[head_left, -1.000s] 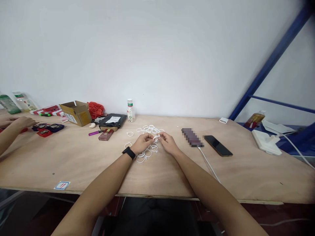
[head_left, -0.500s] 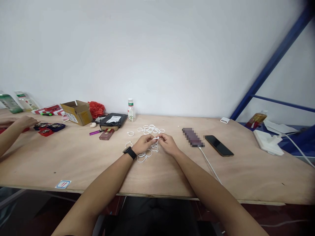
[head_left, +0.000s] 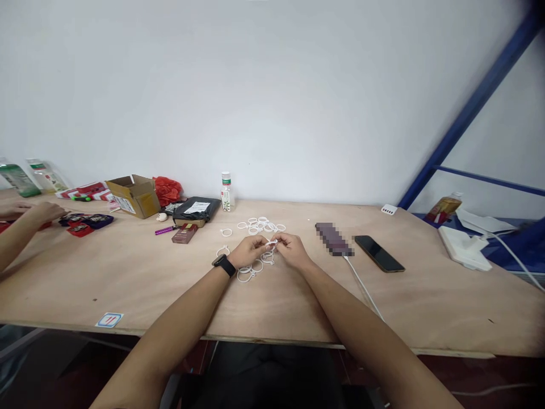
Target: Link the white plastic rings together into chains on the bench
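My left hand (head_left: 250,250), with a black watch on its wrist, and my right hand (head_left: 292,249) meet over the middle of the wooden table (head_left: 128,278). Both pinch one small white plastic ring (head_left: 271,243) between their fingertips. Below the hands lies a linked bunch of white rings (head_left: 252,268). Several loose white rings (head_left: 259,224) are scattered just behind the hands.
A black phone (head_left: 378,253) and a blurred dark device (head_left: 333,238) with a white cable (head_left: 361,287) lie to the right. A small bottle (head_left: 226,192), black pouch (head_left: 196,208), cardboard box (head_left: 133,195) and purple pen (head_left: 164,230) stand behind left. Another person's hand (head_left: 40,213) rests far left.
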`<move>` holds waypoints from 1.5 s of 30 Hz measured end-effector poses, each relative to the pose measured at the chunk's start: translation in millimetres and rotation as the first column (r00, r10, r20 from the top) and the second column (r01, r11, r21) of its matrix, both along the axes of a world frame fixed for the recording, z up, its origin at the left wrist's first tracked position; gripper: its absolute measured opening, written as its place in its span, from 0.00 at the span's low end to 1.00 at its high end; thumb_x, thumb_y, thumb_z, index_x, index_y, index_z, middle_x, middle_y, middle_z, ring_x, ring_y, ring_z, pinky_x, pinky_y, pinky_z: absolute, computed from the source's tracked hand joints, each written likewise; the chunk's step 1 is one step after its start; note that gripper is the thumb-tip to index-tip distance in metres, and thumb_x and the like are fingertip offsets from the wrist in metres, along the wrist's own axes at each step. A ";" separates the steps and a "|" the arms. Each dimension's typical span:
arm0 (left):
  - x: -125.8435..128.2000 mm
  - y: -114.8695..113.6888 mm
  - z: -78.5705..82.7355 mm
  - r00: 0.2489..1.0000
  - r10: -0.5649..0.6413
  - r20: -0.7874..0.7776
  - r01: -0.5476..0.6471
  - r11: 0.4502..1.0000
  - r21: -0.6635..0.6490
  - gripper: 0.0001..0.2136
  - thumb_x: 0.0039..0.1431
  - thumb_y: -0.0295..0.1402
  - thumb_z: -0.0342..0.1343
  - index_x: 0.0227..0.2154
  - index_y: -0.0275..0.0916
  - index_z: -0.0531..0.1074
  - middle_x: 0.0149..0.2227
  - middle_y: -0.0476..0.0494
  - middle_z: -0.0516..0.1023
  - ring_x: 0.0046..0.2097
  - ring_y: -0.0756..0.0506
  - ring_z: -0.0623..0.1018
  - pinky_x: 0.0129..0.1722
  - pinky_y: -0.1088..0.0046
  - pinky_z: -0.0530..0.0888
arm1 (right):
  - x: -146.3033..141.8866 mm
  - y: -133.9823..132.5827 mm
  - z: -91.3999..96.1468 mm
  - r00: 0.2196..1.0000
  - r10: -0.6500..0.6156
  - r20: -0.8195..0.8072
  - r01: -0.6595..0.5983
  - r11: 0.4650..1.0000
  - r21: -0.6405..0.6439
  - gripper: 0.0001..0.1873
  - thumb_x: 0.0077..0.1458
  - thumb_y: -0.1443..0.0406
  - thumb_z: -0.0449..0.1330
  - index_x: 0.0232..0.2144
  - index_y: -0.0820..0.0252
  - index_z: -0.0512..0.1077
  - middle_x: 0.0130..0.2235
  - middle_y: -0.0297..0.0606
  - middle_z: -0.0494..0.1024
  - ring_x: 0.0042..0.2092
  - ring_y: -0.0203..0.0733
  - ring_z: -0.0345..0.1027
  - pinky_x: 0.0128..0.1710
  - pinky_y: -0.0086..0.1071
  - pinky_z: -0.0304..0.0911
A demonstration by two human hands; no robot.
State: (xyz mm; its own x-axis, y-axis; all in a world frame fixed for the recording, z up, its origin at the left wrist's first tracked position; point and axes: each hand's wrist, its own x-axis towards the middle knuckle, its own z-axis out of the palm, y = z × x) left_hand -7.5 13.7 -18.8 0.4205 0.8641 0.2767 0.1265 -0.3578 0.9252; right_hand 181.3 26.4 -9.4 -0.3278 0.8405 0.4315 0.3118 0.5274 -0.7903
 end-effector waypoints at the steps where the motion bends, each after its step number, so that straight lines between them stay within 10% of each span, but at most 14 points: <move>1: -0.3 0.5 -0.6 1.000 0.002 -0.006 -0.002 1.000 0.003 0.18 0.56 0.46 0.58 0.34 0.32 0.73 0.32 0.44 0.75 0.33 0.50 0.73 0.34 0.75 0.69 | 0.0 0.2 0.1 1.000 -0.002 0.002 0.002 1.000 0.002 0.12 0.47 0.69 0.52 0.30 0.60 0.75 0.27 0.33 0.76 0.27 0.36 0.69 0.30 0.27 0.62; 25: 1.6 -4.2 7.5 0.991 -0.036 -0.125 0.045 0.996 0.072 0.16 0.56 0.44 0.58 0.30 0.33 0.74 0.27 0.48 0.73 0.29 0.51 0.71 0.31 0.75 0.67 | -2.0 8.8 -6.1 0.994 0.026 -0.103 -0.029 0.999 -0.024 0.16 0.45 0.70 0.49 0.28 0.60 0.77 0.29 0.35 0.78 0.31 0.38 0.71 0.34 0.29 0.66; 29: -14.2 0.3 18.3 0.955 0.151 -0.254 -0.094 0.971 0.222 0.17 0.58 0.45 0.56 0.38 0.36 0.77 0.37 0.42 0.79 0.39 0.46 0.76 0.41 0.71 0.71 | -1.8 10.5 -11.3 0.992 -0.015 -0.128 0.010 0.999 -0.042 0.19 0.46 0.69 0.51 0.38 0.60 0.77 0.29 0.35 0.78 0.29 0.37 0.70 0.31 0.29 0.65; 31: -29.2 5.8 22.7 0.859 0.398 -0.321 -0.287 0.895 0.342 0.18 0.61 0.46 0.51 0.43 0.38 0.76 0.44 0.41 0.78 0.43 0.44 0.76 0.45 0.69 0.71 | -1.9 11.5 -14.3 0.992 -0.041 -0.122 0.034 0.998 -0.061 0.19 0.47 0.69 0.52 0.40 0.61 0.76 0.29 0.35 0.77 0.30 0.37 0.71 0.31 0.28 0.64; 34: -52.5 14.0 22.7 0.503 0.707 -0.497 -0.522 0.707 0.477 0.18 0.63 0.44 0.47 0.42 0.40 0.78 0.45 0.37 0.77 0.48 0.39 0.73 0.51 0.62 0.67 | -2.3 11.5 -16.9 0.999 -0.009 -0.051 0.004 0.996 -0.088 0.16 0.49 0.68 0.53 0.39 0.61 0.77 0.31 0.36 0.78 0.33 0.38 0.72 0.33 0.28 0.65; 37: -67.9 19.1 15.8 0.216 0.718 -0.662 -0.623 0.623 0.473 0.18 0.58 0.45 0.50 0.42 0.43 0.79 0.47 0.34 0.75 0.52 0.33 0.71 0.52 0.53 0.64 | -2.2 9.4 -15.9 0.991 0.038 0.128 -0.034 0.999 -0.031 0.15 0.51 0.67 0.56 0.41 0.59 0.78 0.36 0.37 0.80 0.34 0.38 0.71 0.38 0.31 0.65; 45: -70.2 21.8 6.0 0.233 0.620 -0.749 -0.570 0.711 0.412 0.13 0.55 0.43 0.53 0.32 0.40 0.78 0.40 0.34 0.77 0.46 0.34 0.74 0.48 0.53 0.64 | 2.3 8.2 -13.0 0.963 0.007 0.270 -0.022 0.998 0.054 0.17 0.52 0.68 0.59 0.46 0.58 0.76 0.44 0.40 0.78 0.42 0.41 0.69 0.47 0.35 0.62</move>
